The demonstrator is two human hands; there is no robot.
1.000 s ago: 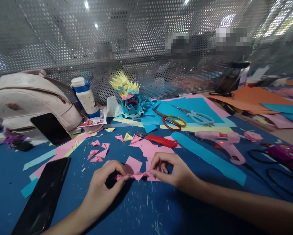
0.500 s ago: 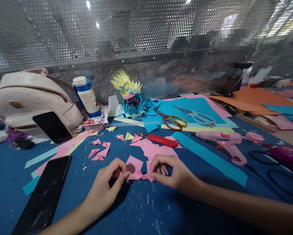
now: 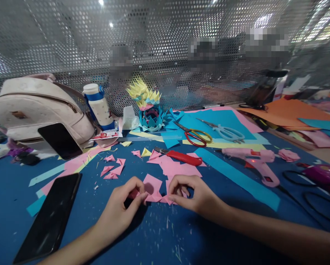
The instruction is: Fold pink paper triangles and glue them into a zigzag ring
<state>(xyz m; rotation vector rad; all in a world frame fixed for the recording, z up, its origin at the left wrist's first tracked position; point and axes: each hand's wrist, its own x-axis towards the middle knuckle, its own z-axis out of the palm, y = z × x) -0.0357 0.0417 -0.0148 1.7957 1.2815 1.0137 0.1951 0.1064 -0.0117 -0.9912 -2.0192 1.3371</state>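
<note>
Between my two hands stretches a chain of folded pink paper, with small pointed tips along it. My left hand pinches its left end between thumb and forefinger. At the right end, the thumb and forefinger of my right hand are closed on it. Just behind the chain lies a square pink paper piece. Several small folded pink triangles are scattered beyond my left hand. A red utility knife rests on pink paper sheets past my right hand.
At right lie a pink glue gun, its light on, and a blue paper strip. Scissors and light-blue scissors lie behind. A paper model, bottle, backpack and phones stand or lie around.
My left hand has shifted slightly to the right and turned a little. The paper chain between my hands sits flatter and shows its points differently. The right hand keeps its grip; the view moved slightly.
</note>
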